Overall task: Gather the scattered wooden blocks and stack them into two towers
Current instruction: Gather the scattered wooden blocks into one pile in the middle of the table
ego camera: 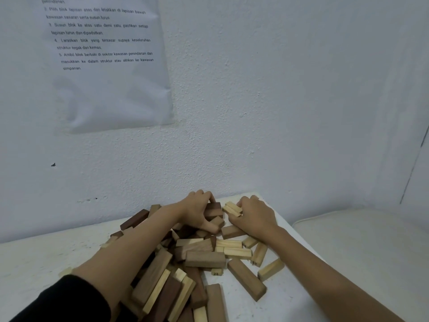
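Two hands work the far edge of the heap at centre frame. Our left hand curls its fingers round a few dark blocks, and our right hand pinches a pair of pale blocks just beside them. We judge this the gathering step, as no tower stands yet. Next we need bare table for two squared bases. The loose pile sprawls toward the bottom edge, crowding that space. A printed sheet hangs upper left.
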